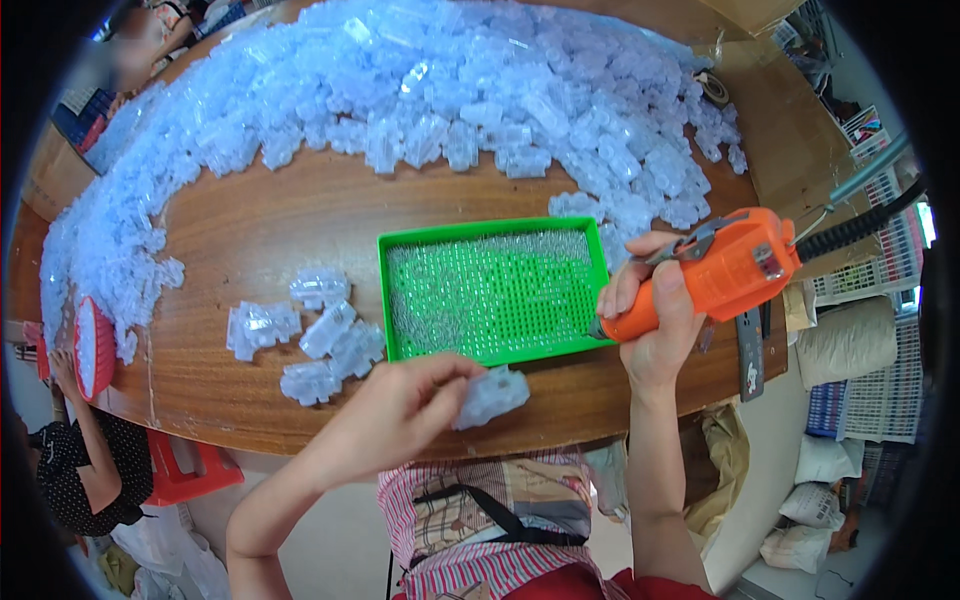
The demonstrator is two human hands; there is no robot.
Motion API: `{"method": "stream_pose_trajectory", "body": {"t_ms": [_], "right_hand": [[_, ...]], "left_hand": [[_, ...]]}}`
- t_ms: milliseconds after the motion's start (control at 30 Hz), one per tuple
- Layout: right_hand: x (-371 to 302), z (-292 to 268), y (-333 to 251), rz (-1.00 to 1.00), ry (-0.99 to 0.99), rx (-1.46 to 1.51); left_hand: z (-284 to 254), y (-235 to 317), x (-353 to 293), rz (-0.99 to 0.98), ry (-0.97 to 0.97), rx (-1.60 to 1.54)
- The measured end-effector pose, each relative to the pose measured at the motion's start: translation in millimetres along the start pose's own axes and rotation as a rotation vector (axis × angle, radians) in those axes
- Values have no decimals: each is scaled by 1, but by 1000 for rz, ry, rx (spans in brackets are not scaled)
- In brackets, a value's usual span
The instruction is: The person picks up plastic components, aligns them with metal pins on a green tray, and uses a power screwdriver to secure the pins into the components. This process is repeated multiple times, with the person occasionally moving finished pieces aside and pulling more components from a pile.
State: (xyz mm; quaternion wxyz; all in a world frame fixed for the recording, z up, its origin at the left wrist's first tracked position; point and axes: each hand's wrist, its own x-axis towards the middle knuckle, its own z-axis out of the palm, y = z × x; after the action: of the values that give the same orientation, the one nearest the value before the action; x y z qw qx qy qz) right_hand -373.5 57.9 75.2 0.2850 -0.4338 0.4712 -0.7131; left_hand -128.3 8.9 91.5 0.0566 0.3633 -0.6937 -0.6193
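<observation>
My left hand [405,405] holds a small clear plastic part [490,395] near the table's front edge, just below the green tray [480,229]. The tray is shallow and filled with many small metal screws. My right hand [650,310] grips an orange electric screwdriver [720,275], its tip at the tray's right edge. A coiled black cable runs from the tool up to the right. A few clear plastic parts [310,335] lie loose to the left of the tray.
A huge heap of clear plastic parts [400,90] covers the far and left side of the round wooden table [280,220]. Another person [75,460] sits at the lower left with a red basket [90,350]. White crates and bags stand at right.
</observation>
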Motion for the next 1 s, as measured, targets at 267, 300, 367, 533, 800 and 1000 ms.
{"method": "stream_pose_trajectory", "body": {"t_ms": [267,300,367,533,800,1000], "right_hand": [[-16,18,28,-1,-100,77],[-15,17,30,11,-99,68],[-17,15,34,-22,-86,50],[-19,11,37,-1,-112,65],[-20,10,44,6,-90,50],[-21,7,45,-12,-140,60]], "left_hand": [[44,-52,-6,191,378,600],[46,-57,-6,214,434,653],[52,-58,-11,271,509,673],[56,-63,-12,525,358,553],[73,-89,-7,541,351,258],[62,-60,12,615,535,505]]}}
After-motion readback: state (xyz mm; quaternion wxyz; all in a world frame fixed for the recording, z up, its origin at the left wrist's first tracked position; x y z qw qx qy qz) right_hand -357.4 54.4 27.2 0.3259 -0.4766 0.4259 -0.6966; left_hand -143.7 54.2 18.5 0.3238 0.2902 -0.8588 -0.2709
